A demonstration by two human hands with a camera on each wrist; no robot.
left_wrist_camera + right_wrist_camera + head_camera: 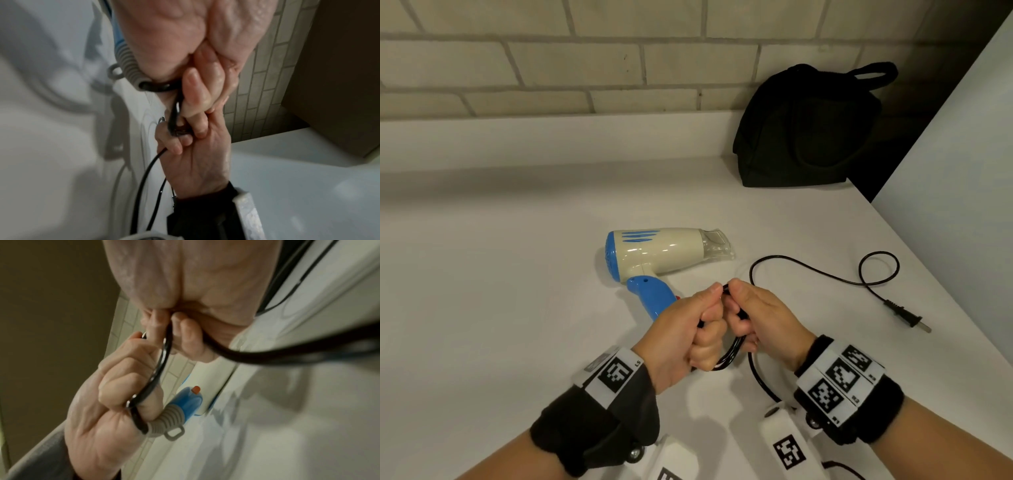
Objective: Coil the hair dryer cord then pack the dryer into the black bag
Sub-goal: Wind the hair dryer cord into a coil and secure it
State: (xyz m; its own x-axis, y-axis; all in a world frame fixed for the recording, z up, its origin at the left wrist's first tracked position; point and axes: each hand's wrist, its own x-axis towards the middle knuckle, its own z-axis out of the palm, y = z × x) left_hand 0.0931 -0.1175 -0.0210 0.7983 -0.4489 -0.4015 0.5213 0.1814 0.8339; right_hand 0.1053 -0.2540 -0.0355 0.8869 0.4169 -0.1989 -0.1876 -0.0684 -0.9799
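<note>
1. Both wrists, with black bands and white marker tags, sit nearest in the head view. Above them the left hand (685, 337) is curled into a fist round several loops of the black cord (808, 269), and the right hand (760, 318) meets it, fingers and thumb pinching the same bundle at its top. The two hands touch each other. Just behind them the hair dryer (661, 251) lies on its side on the white tabletop (500, 291), blue back to the left, clear nozzle to the right, blue handle pointing toward the left hand. The loose part of the cord runs to the right over the tabletop, makes one small loop and ends in the plug (905, 317), which lies flat. The black bag (804, 130) stands well apart at the back, against the tiled wall (551, 65), with its handle up.

2. Left wrist view: the left hand (185, 48) fills the top, its fingers closed on the cord (144, 175). The grey ribbed sleeve (129, 68) at the end of the dryer handle is beside the palm. The right hand (195, 159) comes from below and its fingers hold the loops.

3. Right wrist view: the right hand (195, 288) pinches the cord (160, 369) between fingertips and thumb. The left hand (115, 382) grips the loops lower down. The blue handle (189, 402) with its orange switch (195, 389) is behind them; this view is blurred.
</note>
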